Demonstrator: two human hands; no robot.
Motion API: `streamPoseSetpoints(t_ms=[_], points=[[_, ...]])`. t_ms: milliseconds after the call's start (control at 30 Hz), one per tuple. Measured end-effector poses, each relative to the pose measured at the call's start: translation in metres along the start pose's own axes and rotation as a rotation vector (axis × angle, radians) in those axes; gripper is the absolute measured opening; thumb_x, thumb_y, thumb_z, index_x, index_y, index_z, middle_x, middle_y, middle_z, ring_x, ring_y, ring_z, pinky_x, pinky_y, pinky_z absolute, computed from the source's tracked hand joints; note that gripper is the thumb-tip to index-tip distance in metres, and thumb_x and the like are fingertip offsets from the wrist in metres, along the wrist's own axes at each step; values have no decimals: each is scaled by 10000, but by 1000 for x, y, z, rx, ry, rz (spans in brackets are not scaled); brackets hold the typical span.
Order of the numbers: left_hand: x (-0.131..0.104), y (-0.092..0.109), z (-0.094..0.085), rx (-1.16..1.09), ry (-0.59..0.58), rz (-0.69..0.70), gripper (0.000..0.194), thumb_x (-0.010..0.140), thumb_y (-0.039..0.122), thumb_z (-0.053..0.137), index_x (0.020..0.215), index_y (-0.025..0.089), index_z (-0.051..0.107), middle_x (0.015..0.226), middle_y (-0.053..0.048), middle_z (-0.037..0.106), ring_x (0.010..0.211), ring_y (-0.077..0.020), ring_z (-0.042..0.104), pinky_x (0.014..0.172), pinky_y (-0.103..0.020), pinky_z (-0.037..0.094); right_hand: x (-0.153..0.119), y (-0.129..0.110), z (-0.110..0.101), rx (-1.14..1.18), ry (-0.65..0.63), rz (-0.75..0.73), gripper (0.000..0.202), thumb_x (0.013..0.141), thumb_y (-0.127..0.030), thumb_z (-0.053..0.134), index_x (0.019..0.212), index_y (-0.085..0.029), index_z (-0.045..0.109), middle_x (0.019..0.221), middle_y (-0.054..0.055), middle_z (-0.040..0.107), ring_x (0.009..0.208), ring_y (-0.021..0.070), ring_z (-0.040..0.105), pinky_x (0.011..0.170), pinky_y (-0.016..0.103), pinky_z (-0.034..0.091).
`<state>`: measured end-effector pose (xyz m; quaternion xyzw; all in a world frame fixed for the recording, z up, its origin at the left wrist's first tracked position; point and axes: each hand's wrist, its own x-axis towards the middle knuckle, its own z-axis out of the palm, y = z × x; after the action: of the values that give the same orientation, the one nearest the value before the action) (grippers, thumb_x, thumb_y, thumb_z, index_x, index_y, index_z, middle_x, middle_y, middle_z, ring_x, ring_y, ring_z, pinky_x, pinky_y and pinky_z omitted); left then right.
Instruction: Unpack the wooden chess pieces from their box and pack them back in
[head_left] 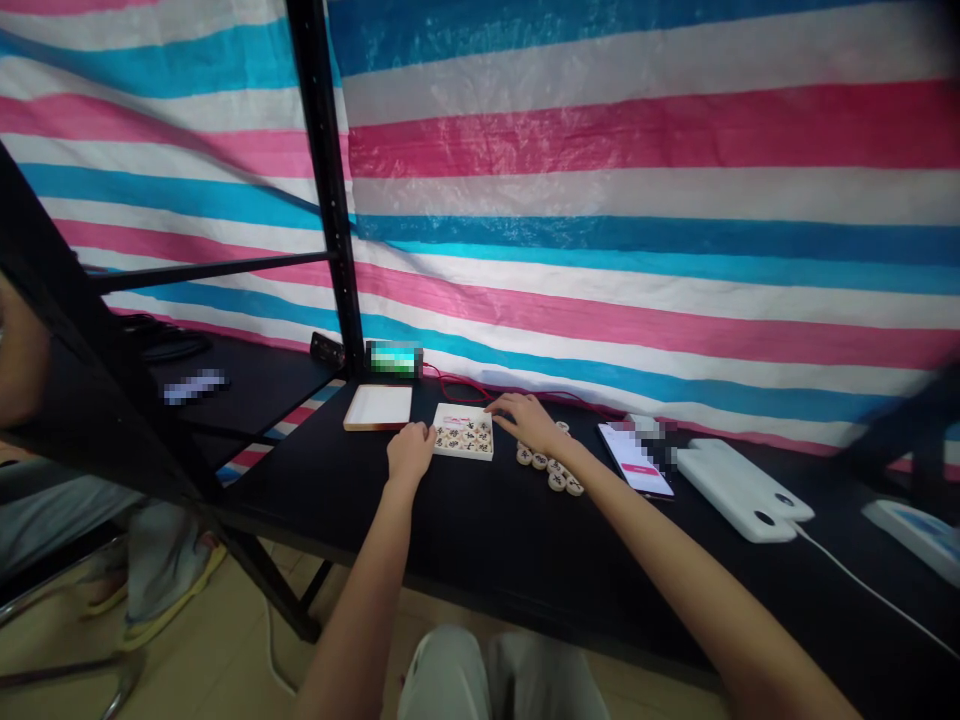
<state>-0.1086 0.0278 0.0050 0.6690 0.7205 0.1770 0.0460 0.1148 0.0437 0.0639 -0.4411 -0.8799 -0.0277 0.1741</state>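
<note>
A small white box (pixel 463 455) sits on the black table, with round xiangqi pieces (pixel 465 437) lying in rows in its front part. Red print shows on the bare inside toward the back. At the box's left side, my left hand (pixel 410 452) has its fingers curled against the edge, holding it. My right hand (pixel 527 420) reaches to the right back corner, fingers apart, fingertips at the rim; I see no piece in them. More loose xiangqi pieces (pixel 556 480) lie beneath and beside my right wrist, partly covered by the forearm. The box lid (pixel 379 408) lies inside up behind my left hand.
A lit phone (pixel 394 358) leans at the back with a red cable. Another phone (pixel 636 460) and a white device (pixel 739 490) with a cord lie to the right. A black shelf post (pixel 330 200) rises at the left. Another person's leg (pixel 161 560) shows beyond the frame.
</note>
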Motion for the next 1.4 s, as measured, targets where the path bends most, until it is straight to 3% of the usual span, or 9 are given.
streamPoseSetpoints(t_ms=[133,200,267,433,667,900,1033,1200,1400], points=[[1,-1,3,-11,5,7,404,844,442,259,814,186,570,874,-67,603,792,-177,565,641,-254,362,-45,11,-32,-1,-212,30,218,793,-326,467,937,-215,587,906,42,580,834,167,523,708,255,350],[2,-1,3,-10,10,11,408,843,445,260,809,184,572,878,-67,603,785,-176,567,643,-254,364,-71,18,-39,6,-366,52,198,747,-333,525,895,-222,594,904,36,575,829,172,528,694,248,361],[2,-1,3,-6,10,11,411,843,444,260,804,181,574,873,-66,607,778,-174,569,638,-249,365,-95,23,-41,9,-425,82,229,709,-310,566,923,-231,578,954,35,559,868,180,523,716,254,367],[1,0,1,10,22,15,402,844,434,263,805,181,573,873,-62,612,775,-173,571,629,-244,363,-128,24,-39,37,-359,143,237,754,-272,499,987,-235,519,1007,43,522,913,183,507,770,296,370],[1,-1,2,9,26,19,396,846,436,259,805,190,567,866,-64,609,791,-180,566,637,-255,364,-137,26,-36,222,-331,175,213,782,-260,430,976,-218,507,1026,55,464,904,164,504,814,299,385],[1,-2,4,4,36,21,391,845,433,262,772,183,554,851,-57,607,768,-174,565,614,-248,355,-146,33,-33,187,-346,212,254,786,-302,436,1010,-231,533,1007,58,484,895,177,514,799,307,395],[0,0,1,-4,9,4,391,846,432,262,787,180,555,860,-65,604,783,-181,565,621,-253,356,-138,27,-47,224,-377,213,239,778,-322,461,965,-217,566,962,62,523,769,161,534,714,290,417],[-2,3,-4,3,-5,-2,391,849,427,259,822,178,560,896,-70,600,812,-180,561,642,-256,359,-87,4,-62,240,-210,85,249,774,-326,487,974,-208,577,983,58,547,854,169,525,774,286,391],[-4,3,-4,-1,-5,-2,397,850,429,261,789,172,558,887,-72,597,800,-170,562,651,-258,357,4,-15,-20,344,-146,-32,247,698,-254,584,923,-153,604,909,50,593,722,127,555,676,236,415]])
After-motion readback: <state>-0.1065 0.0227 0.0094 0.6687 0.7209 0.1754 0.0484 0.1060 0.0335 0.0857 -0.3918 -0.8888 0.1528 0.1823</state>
